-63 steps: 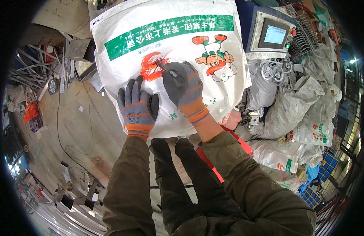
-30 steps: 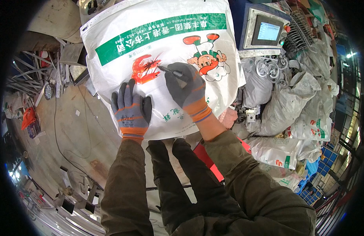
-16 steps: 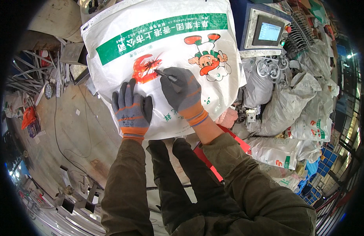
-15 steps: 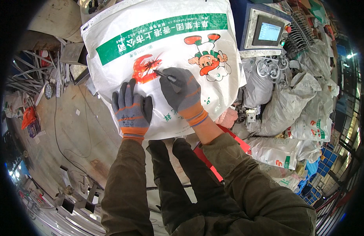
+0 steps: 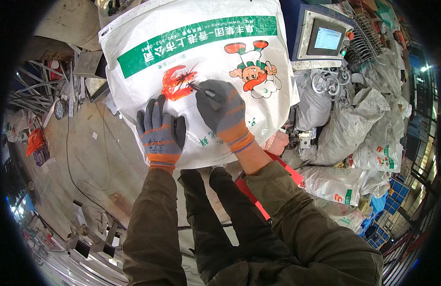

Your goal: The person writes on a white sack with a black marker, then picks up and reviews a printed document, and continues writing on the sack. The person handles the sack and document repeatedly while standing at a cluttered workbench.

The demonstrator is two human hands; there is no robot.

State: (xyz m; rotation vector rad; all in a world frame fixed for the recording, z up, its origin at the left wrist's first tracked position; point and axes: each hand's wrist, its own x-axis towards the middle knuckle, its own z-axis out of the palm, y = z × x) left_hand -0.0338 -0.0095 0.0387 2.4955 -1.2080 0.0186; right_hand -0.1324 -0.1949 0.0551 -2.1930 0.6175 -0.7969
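Observation:
A large white woven sack point(image 5: 149, 93) with a green band, a red shrimp picture and a cartoon figure lies spread out before me, its print upside down. My right hand point(image 5: 221, 107), in a grey and orange work glove, is closed round a black marker pen point(image 5: 209, 92). The pen's tip points left at the shrimp print, on or just over the sack. My left hand point(image 5: 159, 133), gloved the same way, rests flat on the sack's near left part with fingers stretched out.
A control box with a lit screen point(image 5: 325, 39) stands at the far right. Below it are metal scrolls point(image 5: 329, 82) and several stuffed white sacks point(image 5: 351, 126). Metal bars point(image 5: 32, 88) lie at the left, and a cable point(image 5: 70, 157) runs over the floor. A red object point(image 5: 253, 196) sits beside my legs.
My right hand and the pen have shifted very slightly right. The left hand stays in place on the sack.

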